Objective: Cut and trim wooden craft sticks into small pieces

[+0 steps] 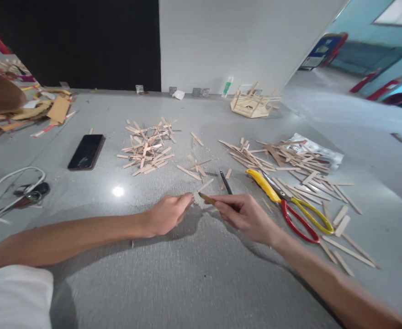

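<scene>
My left hand (171, 212) is closed, its thumb and forefinger pinched at the near end of a small pale wooden stick (206, 185). My right hand (247, 217) grips a slim tool with a tan handle (208, 198), whose dark tip points at the left fingertips beside the stick. Whether the tip touches the wood is too small to tell. Just beyond the right hand lies a black pen (225, 182). Scissors (300, 219) with red and yellow handles and a yellow utility knife (263, 185) lie to its right.
Cut sticks are heaped at centre-left (149, 148), and longer sticks (290, 162) spread on the right beside a plastic wrapper (327, 151). A phone (86, 152) and white cable (19, 171) lie left. At the back stand a wooden stick frame (251, 107) and a glue tube (227, 87).
</scene>
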### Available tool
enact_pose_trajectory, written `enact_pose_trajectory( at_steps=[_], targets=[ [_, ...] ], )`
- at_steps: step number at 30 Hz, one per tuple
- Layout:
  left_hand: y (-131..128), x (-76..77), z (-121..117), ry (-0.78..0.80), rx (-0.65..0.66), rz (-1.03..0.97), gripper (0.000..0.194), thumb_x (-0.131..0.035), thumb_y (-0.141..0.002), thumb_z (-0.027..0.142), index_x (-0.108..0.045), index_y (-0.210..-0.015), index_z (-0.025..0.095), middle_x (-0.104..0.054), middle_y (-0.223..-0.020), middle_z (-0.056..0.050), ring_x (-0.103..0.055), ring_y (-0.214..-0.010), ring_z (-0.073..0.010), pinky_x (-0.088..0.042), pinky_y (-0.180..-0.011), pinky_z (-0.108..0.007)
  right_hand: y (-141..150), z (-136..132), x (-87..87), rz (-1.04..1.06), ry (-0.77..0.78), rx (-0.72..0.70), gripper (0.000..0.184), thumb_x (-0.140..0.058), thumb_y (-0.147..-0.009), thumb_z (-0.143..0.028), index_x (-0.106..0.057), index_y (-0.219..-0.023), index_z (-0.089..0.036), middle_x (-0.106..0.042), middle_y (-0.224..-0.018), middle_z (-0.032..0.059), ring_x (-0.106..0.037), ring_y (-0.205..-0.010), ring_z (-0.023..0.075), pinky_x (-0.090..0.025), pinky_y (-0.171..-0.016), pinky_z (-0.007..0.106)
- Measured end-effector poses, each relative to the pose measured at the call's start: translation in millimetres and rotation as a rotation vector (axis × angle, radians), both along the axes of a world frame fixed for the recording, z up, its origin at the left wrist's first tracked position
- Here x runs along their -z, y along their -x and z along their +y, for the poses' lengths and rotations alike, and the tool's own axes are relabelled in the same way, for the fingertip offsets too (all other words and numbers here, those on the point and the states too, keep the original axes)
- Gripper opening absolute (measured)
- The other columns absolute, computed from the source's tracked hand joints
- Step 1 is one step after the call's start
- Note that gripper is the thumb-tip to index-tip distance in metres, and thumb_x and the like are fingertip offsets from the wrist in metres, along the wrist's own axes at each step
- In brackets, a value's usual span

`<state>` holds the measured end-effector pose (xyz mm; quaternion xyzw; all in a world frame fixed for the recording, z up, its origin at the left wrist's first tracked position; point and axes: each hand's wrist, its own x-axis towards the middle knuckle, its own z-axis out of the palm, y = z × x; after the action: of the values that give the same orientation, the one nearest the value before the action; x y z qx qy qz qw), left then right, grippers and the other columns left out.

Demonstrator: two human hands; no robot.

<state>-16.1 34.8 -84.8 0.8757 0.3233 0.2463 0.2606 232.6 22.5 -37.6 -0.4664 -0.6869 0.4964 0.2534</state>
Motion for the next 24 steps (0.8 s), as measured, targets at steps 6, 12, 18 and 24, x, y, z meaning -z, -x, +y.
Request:
enact_pose_trajectory(
  at_steps=[6,12,18,24],
  targets=[
    [0,-7.4,1,0.111,-0.011,-0.025,0.023,-0.031,-0.106,0.023,-0.046,-0.089,0.020,-0.043,-0.058,0.009,-0.038,-0.047,-0.0089,-0.033,-0.050,-0.021,32,-27,16.2,0.104,0.047,0.250,0.057,-0.055,-0.097,-0.058,-0.075,-0.116,-0.008,-0.034,-0.061,-0.0051,-0.028,-0.051,0.0096,-0.023,-0.043,0.025],
    [1,-0.6,3,0.087,0.007,-0.016,0.025,-0.031,-0.106,0.023,-0.054,-0.098,0.017,-0.050,-0.065,0.004,-0.044,-0.053,-0.0109,-0.035,-0.054,-0.023,4,-3,-3.1,0.024,0.055,0.021,0.056,-0.056,-0.097,-0.058,-0.077,-0.114,-0.009,-0.035,-0.059,-0.0054,-0.027,-0.051,0.0089,-0.022,-0.044,0.024],
    [-2,-1.8,2,0.035,0.091,0.025,0.022,-0.037,-0.099,0.021,-0.058,-0.103,0.016,-0.049,-0.063,0.003,-0.044,-0.052,-0.0125,-0.034,-0.055,-0.024,-33,24,-28.2,-0.080,0.227,-0.314,0.052,-0.057,-0.097,-0.055,-0.078,-0.117,-0.011,-0.032,-0.053,-0.0078,-0.025,-0.047,0.0075,-0.017,-0.041,0.023],
    [-2,-7.2,3,0.075,0.035,-0.012,0.030,-0.029,-0.107,0.028,-0.056,-0.099,0.017,-0.050,-0.064,0.004,-0.045,-0.050,-0.0106,-0.036,-0.053,-0.023,-13,11,-17.6,-0.008,0.142,-0.123,0.057,-0.057,-0.096,-0.056,-0.076,-0.121,-0.009,-0.033,-0.054,-0.0078,-0.025,-0.045,0.0071,-0.019,-0.041,0.023]
  ],
)
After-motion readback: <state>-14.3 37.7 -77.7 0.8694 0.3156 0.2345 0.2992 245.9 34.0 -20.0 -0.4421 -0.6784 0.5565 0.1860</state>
